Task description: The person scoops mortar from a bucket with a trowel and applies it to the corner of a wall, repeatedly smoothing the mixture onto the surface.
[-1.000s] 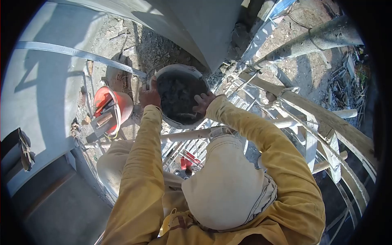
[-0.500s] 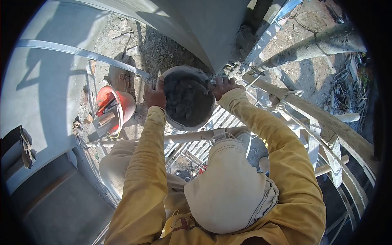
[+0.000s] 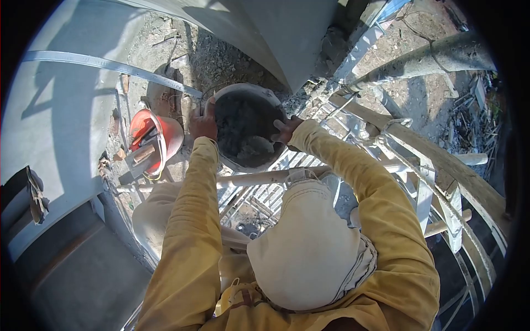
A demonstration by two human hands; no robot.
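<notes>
Where both arms reach forward, one round, open-topped mortar bucket (image 3: pixel 256 88) stands between the hands, no long axis, holding dark mix (image 3: pixel 243 124). Left hand (image 3: pixel 204 122): clamped on its left rim, thumb uppermost; right hand (image 3: pixel 287 131), about equally near: fingers hooked over its right rim. Outward: red bucket (image 3: pixel 174 135), left of the left hand, apart, tilted, wood-handled trowel (image 3: pixel 144 155) at its near edge; slatted platform (image 3: pixel 298 160), nearer the person.

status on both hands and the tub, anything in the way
Left hand gripping tub rim, right hand over opposite rim. Tub holds dark grey mix. Pole close on near side; red bucket left, apart.
</notes>
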